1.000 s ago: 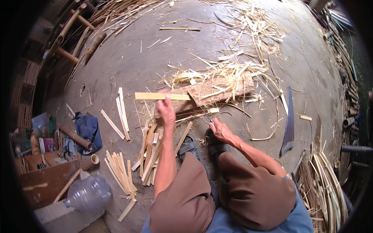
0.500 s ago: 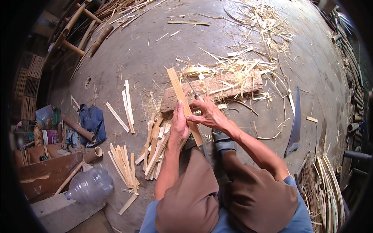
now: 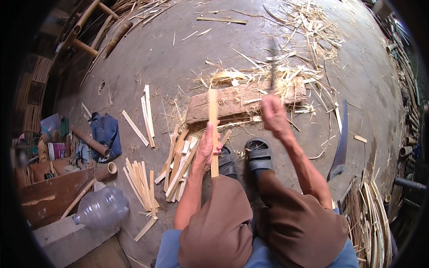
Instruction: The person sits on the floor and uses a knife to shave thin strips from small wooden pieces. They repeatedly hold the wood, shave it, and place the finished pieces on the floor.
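A pale, flat bamboo slat [image 3: 213, 107] stands nearly lengthwise before me, with my left hand [image 3: 205, 147] closed round its lower half. Its near end reaches my left knee. To the right, my right hand [image 3: 274, 116] is raised in a fist round the handle of a knife [image 3: 272, 67]. The blade points away from me and is smeared by motion. Slat and knife are apart. Beyond both hands a thick wooden block [image 3: 201, 108] lies on the floor, with shavings [image 3: 286, 80] heaped on its right part and behind it.
Cut slats [image 3: 181, 165] lie in a pile by my left foot, and another bundle [image 3: 140, 183] sits further left. A handsaw [image 3: 342, 138] rests on the right, above a bundle of long strips [image 3: 368, 219]. A plastic bottle [image 3: 102, 206] is at lower left.
My right hand has left the slat and swung up and to the right with the knife. In my left hand the slat has turned from slanting to nearly straight.
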`<state>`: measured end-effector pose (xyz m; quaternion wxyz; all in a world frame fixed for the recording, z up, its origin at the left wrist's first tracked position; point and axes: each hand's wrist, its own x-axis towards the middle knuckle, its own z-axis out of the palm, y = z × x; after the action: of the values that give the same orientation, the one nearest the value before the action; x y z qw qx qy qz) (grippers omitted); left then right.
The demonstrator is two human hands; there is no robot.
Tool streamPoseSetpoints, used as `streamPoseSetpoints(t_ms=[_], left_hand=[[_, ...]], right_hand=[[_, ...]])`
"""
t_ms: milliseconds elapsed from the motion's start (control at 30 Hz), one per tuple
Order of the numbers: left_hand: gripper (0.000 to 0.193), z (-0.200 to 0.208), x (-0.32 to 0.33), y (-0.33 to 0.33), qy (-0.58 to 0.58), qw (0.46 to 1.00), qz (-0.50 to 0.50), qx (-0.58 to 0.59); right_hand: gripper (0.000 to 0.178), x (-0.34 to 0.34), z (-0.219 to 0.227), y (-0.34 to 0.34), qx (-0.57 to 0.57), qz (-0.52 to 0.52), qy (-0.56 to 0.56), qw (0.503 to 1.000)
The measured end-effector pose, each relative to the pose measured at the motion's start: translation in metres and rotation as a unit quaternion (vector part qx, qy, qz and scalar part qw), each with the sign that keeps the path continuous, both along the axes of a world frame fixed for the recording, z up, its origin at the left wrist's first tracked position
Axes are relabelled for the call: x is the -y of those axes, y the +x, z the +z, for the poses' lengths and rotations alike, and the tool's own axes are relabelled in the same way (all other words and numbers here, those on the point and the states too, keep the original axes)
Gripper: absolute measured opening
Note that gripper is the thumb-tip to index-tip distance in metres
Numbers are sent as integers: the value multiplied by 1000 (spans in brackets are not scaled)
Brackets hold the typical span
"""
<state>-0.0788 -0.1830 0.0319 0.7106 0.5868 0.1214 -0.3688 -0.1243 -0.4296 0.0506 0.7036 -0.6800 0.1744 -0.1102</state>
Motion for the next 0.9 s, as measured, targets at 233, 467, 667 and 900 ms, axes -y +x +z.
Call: streamPoseSetpoints(t_ms=[233, 467, 667, 900], left_hand=[[36, -3, 5, 34, 25, 960, 29, 277], [28, 19, 65, 99, -65, 875, 122, 464], [31, 25, 87, 92, -79, 880, 112, 455], [53, 36, 101, 78, -266, 890, 117, 351]], right_hand=[[59, 63, 55, -21, 76, -173, -210, 959], [67, 15, 87, -25, -48, -20, 38, 998], [47, -16, 116, -36, -117, 68, 21, 991], [45, -38, 149, -48, -109, 126, -32, 986]])
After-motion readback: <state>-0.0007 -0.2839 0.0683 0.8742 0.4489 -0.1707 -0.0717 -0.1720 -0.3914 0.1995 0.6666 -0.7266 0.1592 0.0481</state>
